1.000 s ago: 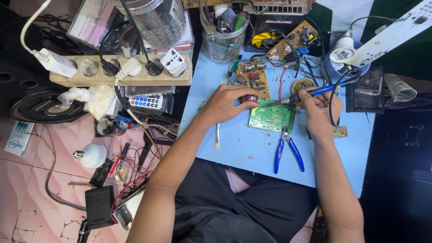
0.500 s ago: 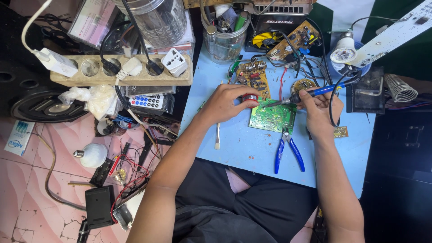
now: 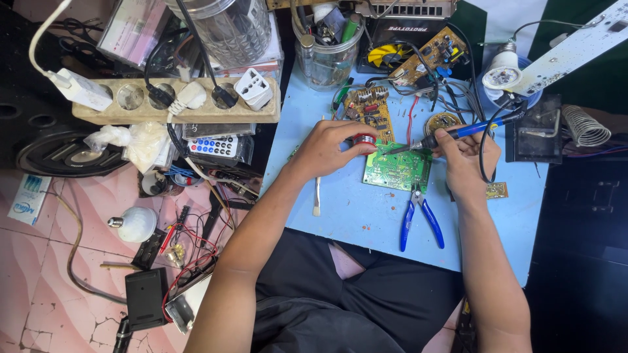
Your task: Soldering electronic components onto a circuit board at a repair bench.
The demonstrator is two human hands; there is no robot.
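A green circuit board (image 3: pixel 397 170) lies flat on the light blue table (image 3: pixel 366 216). My left hand (image 3: pixel 327 149) rests at its left edge, fingers closed on a small red spool of solder (image 3: pixel 363 139). My right hand (image 3: pixel 466 157) grips a blue-handled soldering iron (image 3: pixel 468 131), whose tip points left and touches the top of the green board. The iron's black cord loops over my right wrist.
Blue-handled pliers (image 3: pixel 418 219) lie just below the board. Brown circuit boards (image 3: pixel 368 112), a round board (image 3: pixel 443 121), a clear jar of tools (image 3: pixel 328 49), a bulb (image 3: pixel 502 72) and an iron stand (image 3: pixel 584 125) crowd the back. A power strip (image 3: pixel 176 98) sits left, over cluttered floor.
None of note: both hands hold their places at the green board, with the iron tip still on it.
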